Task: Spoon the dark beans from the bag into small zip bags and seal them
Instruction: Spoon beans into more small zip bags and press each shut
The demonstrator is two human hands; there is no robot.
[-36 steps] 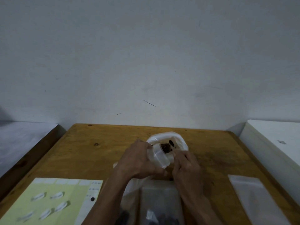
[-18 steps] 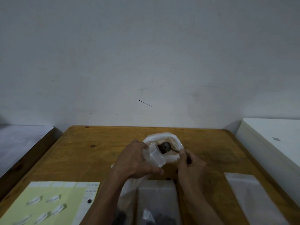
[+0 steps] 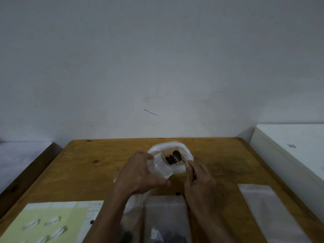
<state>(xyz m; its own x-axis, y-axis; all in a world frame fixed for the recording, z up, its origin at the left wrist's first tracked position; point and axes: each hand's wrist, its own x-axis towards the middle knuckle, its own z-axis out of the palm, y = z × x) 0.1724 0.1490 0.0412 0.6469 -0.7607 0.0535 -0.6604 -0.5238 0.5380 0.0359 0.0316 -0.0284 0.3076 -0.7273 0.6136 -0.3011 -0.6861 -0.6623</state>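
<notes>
Beans [image 3: 169, 159] now tip off my right hand's [image 3: 199, 179] spoon [image 3: 176, 154] into the zip bag [image 3: 162, 168] my left hand [image 3: 140, 174] grips open; filling underway.

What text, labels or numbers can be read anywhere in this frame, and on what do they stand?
None can be read.
Label sheet: dark print on its white right strip, too blurred to read.
Peel-off labels on it: too blurred to tell if printed.
Zip bags, bean bag: no print visible.
</notes>
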